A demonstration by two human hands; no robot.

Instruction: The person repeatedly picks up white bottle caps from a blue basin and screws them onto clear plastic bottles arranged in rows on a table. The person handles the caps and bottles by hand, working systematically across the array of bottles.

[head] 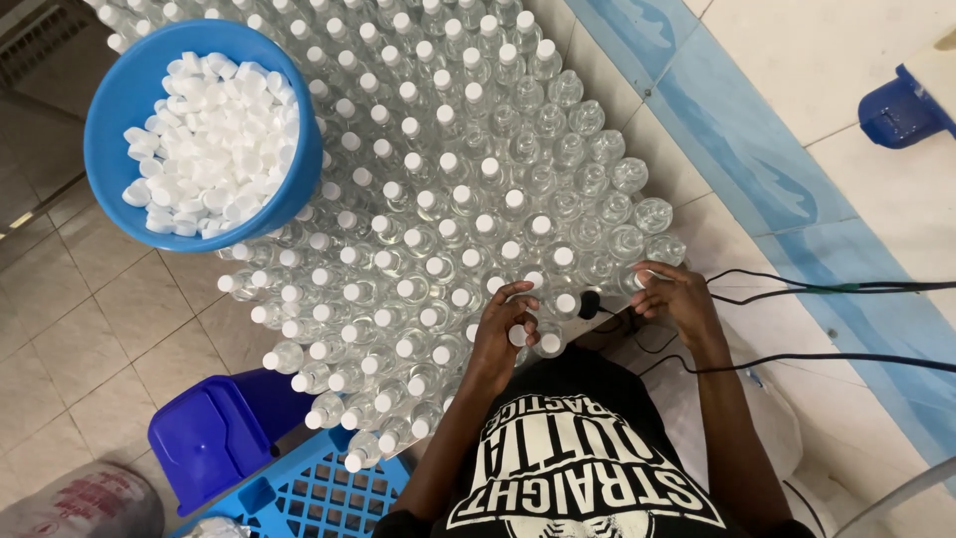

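A dense block of small clear plastic bottles (448, 199) stands in front of me. Most carry white caps; several along the right edge (629, 175) are uncapped. My left hand (501, 324) pinches a white cap (518, 336) on top of a bottle in the nearest row. My right hand (675, 299) grips the white-capped top of a bottle (642, 278) at the right end of that row. A blue bowl (112, 105) heaped with loose white caps (214, 139) rests on the bottles at the upper left.
A blue perforated crate (309, 493) and a dark blue plastic box (214, 433) sit at the lower left, with a sack (85, 503) beside them. Black cables (827, 289) run across the tiled floor on the right. Another blue object (901, 110) lies at the upper right.
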